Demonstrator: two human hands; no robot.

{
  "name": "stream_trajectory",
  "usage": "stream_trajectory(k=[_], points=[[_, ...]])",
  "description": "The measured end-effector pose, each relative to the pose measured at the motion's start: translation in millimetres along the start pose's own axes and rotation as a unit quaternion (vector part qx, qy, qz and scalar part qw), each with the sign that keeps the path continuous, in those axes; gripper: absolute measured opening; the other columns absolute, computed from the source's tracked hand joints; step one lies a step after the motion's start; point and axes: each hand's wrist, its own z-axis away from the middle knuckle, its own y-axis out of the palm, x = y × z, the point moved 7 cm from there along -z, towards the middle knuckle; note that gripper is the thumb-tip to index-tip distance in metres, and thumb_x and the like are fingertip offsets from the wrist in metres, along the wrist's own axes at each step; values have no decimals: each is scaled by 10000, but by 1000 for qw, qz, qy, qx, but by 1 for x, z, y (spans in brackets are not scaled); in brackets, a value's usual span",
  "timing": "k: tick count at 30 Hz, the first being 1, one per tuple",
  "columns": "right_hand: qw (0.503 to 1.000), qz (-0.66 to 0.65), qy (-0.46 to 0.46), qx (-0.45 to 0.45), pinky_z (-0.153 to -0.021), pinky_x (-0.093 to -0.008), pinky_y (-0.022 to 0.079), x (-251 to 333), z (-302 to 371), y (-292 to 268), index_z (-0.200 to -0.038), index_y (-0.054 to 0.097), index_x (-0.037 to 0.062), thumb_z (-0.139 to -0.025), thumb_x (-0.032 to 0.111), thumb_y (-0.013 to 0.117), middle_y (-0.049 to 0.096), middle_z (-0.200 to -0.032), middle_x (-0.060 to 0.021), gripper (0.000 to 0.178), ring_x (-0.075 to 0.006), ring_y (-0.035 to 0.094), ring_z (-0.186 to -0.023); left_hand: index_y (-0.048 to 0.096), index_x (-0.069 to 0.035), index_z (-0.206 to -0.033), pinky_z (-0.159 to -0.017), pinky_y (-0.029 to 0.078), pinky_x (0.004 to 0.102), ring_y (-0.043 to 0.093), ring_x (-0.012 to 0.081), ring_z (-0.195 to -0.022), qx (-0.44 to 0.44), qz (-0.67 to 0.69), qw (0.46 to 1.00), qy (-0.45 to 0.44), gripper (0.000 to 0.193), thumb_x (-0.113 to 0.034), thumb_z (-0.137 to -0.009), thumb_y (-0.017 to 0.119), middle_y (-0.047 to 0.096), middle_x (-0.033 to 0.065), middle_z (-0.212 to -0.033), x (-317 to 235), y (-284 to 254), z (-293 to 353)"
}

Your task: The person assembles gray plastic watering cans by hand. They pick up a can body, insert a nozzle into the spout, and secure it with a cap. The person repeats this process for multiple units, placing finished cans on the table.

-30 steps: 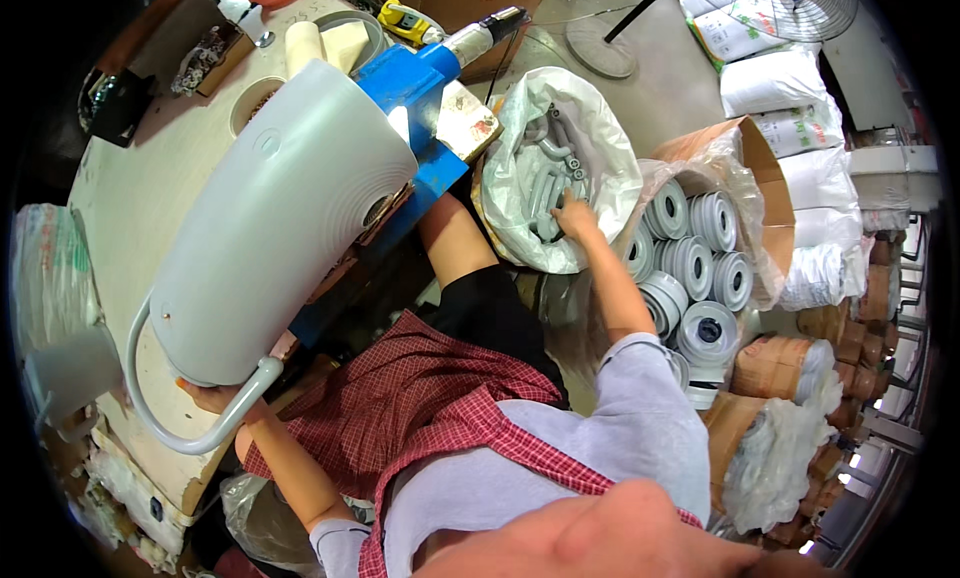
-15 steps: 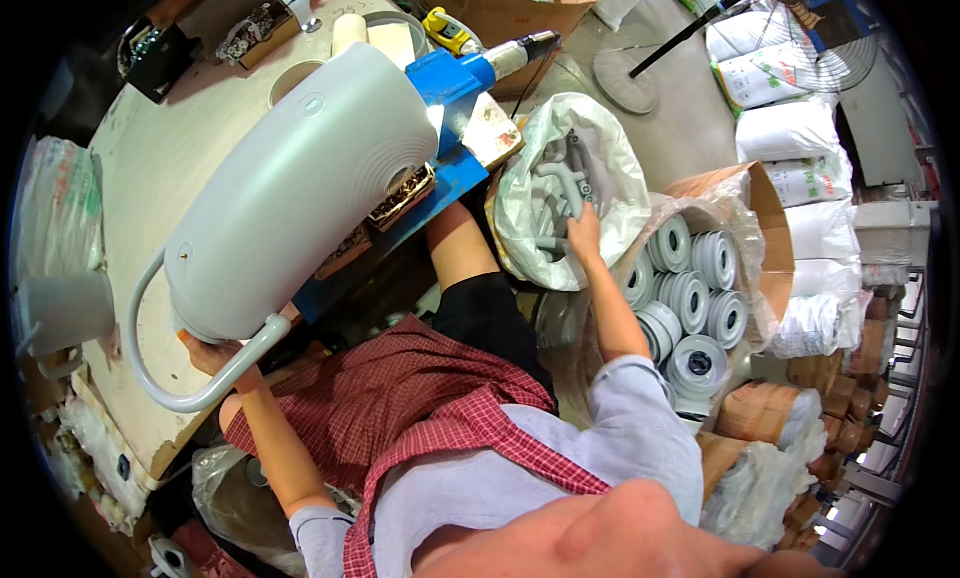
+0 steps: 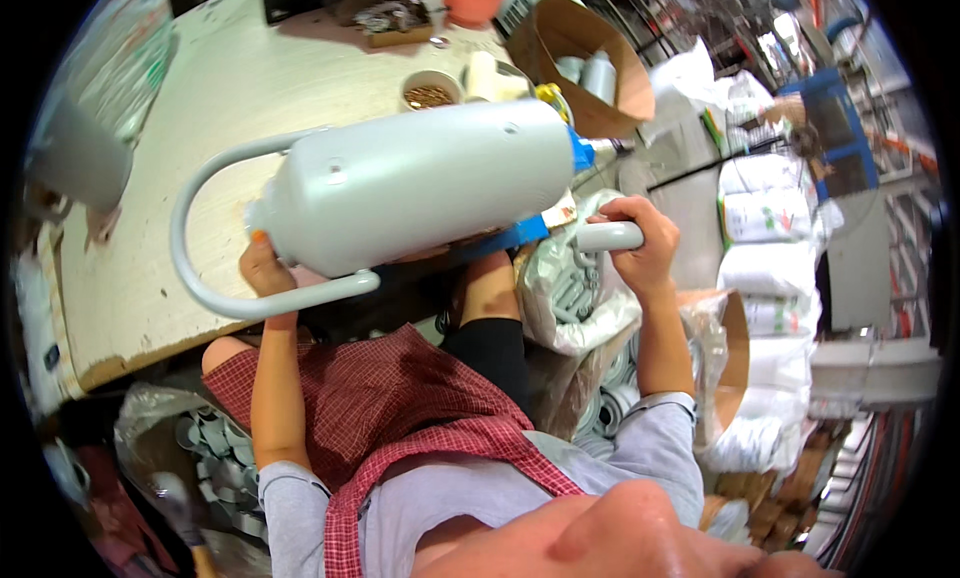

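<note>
A large pale-grey, bottle-shaped shell [image 3: 430, 188] with small holes along its side lies across the blue fixture [image 3: 510, 240]. A curved grey tube handle [image 3: 182, 218] loops around its narrow left end. My left hand [image 3: 265, 266] grips the shell's narrow end inside the loop, fingers partly hidden. Raised by the shell's wide right end, my right hand [image 3: 648, 243] is closed around a curved grey handle [image 3: 608, 238]; its near end points left. Below it stands a white bag [image 3: 545, 308] with several grey curved handles [image 3: 575, 296] in it.
On the table [image 3: 140, 278] stand a cup of small brass-coloured parts [image 3: 428, 96], a parts box [image 3: 398, 23] and an orange bowl [image 3: 475, 0]. A cardboard box [image 3: 632, 83] is beyond. Grey round parts [image 3: 612, 410] fill a bag at my right. Another person's hand [image 3: 103, 223] shows far left.
My right hand has come up out of the white bag with a curved handle. The shell has swung from slanting to nearly level, with my left hand still on its narrow end.
</note>
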Motion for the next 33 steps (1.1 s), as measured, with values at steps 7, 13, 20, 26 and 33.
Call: stream_trajectory(k=[7,13,20,26,33], points=[[948,111,-256,154,-585,-354,482,138,-114,58,-1130,639,92,-699,230,812,579,-797,-81,484,-258,586,-663,593,-30,-684,-837,385,392,539,198,-628,82,-28,990,108,427,-306,-990,481,567,55,-621,-56,23,-3],[928,94,-263,247,-565,-360,479,161,-133,125,-1133,635,141,-799,252,745,585,-788,-57,368,-264,586,-614,617,-19,-722,-931,376,448,568,252,-638,132,-47,973,185,401,-286,-988,478,591,97,-645,-66,28,-3],[920,99,-241,294,-564,-359,488,165,-141,151,-1109,634,129,-819,270,734,609,-802,-69,337,-275,619,-640,610,-9,-717,-903,401,450,583,284,-687,136,-85,967,200,345,-238,-961,526,597,110,-665,-74,26,-3],[923,94,-229,294,-582,-346,501,165,-144,155,-1093,646,117,-810,277,747,644,-841,-74,340,-266,641,-662,617,-11,-740,-895,403,457,592,300,-727,123,-88,964,220,322,-237,-953,534,603,116,-690,-76,26,-4],[914,94,-209,334,-612,-359,515,168,-146,161,-1092,636,104,-826,281,737,667,-889,-98,334,-295,655,-696,619,-12,-747,-880,409,460,591,304,-718,117,-91,962,229,322,-243,-955,535,602,119,-691,-77,25,-4]])
